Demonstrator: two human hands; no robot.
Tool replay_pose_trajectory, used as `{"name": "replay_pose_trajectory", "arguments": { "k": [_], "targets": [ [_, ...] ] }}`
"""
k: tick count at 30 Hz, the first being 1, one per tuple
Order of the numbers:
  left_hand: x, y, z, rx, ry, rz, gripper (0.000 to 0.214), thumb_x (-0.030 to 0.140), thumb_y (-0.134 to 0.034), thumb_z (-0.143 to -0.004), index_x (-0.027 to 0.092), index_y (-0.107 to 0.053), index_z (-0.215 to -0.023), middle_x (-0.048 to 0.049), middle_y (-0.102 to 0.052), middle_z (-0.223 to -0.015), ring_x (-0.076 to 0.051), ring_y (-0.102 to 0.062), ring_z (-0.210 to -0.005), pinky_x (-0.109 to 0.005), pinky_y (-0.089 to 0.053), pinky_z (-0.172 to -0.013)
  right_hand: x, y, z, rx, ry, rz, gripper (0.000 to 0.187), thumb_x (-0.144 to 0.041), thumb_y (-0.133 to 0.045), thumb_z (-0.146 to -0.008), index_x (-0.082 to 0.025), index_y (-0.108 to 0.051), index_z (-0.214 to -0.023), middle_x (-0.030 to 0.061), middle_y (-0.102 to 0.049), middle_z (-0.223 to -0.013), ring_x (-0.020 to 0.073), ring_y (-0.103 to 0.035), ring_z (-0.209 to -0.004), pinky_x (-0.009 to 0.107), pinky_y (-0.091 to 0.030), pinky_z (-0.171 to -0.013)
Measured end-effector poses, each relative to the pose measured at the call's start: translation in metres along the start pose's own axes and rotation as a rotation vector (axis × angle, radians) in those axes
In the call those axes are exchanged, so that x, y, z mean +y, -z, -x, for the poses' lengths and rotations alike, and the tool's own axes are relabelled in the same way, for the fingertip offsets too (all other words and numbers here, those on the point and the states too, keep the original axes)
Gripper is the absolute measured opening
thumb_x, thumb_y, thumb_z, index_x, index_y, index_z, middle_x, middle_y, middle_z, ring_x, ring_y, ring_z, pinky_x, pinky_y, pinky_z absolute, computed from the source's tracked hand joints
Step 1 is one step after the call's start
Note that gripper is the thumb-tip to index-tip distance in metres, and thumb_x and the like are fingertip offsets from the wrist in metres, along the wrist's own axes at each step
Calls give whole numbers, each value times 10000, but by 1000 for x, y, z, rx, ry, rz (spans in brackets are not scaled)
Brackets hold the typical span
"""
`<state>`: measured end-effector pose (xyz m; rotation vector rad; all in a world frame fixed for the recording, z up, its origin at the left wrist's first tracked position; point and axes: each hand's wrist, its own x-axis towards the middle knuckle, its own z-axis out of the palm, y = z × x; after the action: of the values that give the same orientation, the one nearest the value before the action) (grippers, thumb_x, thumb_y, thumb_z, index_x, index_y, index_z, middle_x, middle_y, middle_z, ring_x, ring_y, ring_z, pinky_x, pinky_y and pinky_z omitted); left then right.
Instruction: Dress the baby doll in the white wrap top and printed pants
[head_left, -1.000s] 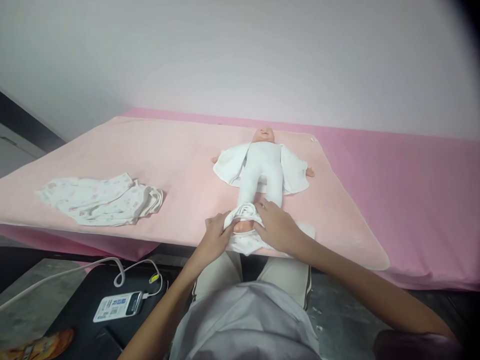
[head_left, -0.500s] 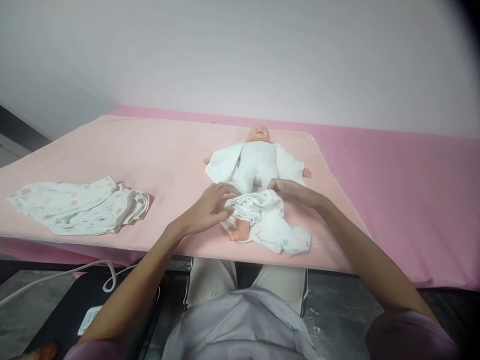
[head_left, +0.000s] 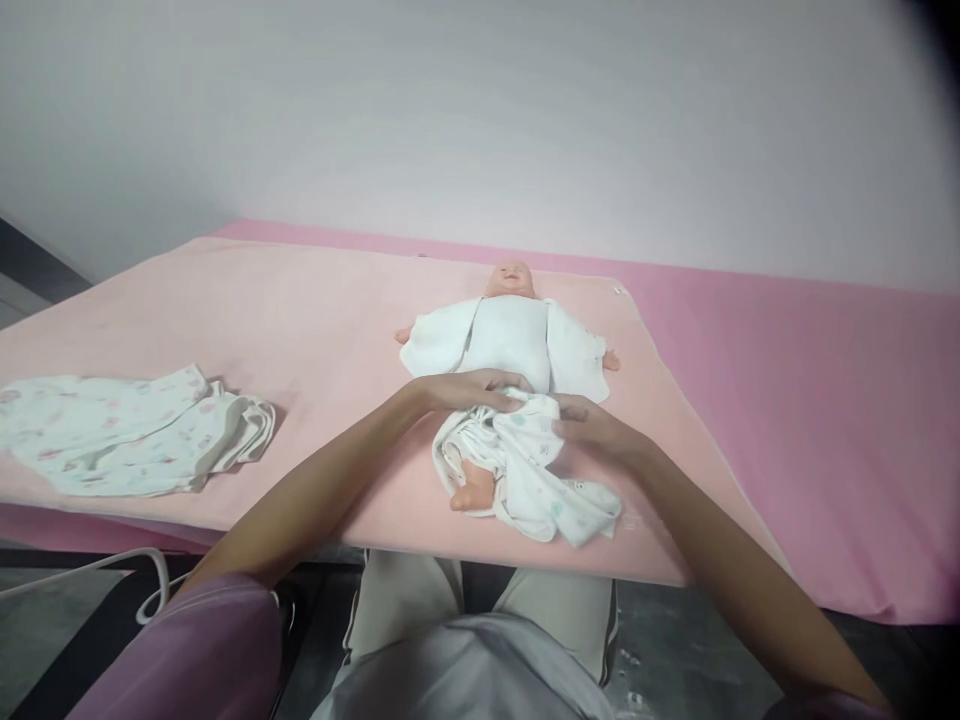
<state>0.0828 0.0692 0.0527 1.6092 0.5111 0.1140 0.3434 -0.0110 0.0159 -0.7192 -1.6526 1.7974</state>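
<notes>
Left hand (head_left: 491, 388) shifted inward; it and right hand (head_left: 589, 424), just apart, now both pinch printed baby pants (head_left: 529, 440) low on baby doll (head_left: 510, 335), on counter (head_left: 322, 300). One foot (head_left: 471, 490) through; dressing looks incomplete.

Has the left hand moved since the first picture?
Yes: the left hand has moved away from the near edge of the pink mat, towards the doll's head.

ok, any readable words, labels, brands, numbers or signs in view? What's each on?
None readable.
Small tag at the mat's far right corner: too small to read.
Prints on the garment in hand and the cloth pile at left: too blurred to tell if any are letters.
</notes>
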Motion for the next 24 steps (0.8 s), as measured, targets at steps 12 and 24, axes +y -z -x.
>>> {"name": "replay_pose_trajectory", "arguments": {
  "k": [12, 24],
  "targets": [
    [-6, 7, 12, -101, -104, 3, 289, 433, -788, -951, 219, -684, -1114, -38, -683, -1086, -168, -674, -982, -274, -537, -825, -4, -4, 0, -144, -195, -6, 647, -409, -881, -909, -211, -624, -1469, 79, -769, -1173, 233, -739, -1081, 330, -616, -888],
    [-16, 10, 8, -126, -113, 106, 304, 429, -800, -951, 226, -670, -1138, -34, -690, -987, -161, -681, -879, -294, -541, -801, 0, 13, 3, -329, -34, 118, 583, -523, -875, -875, -209, -747, -1350, 95, -744, -1337, 305, -633, -1354, 426, -503, -1124]
  ]
}}
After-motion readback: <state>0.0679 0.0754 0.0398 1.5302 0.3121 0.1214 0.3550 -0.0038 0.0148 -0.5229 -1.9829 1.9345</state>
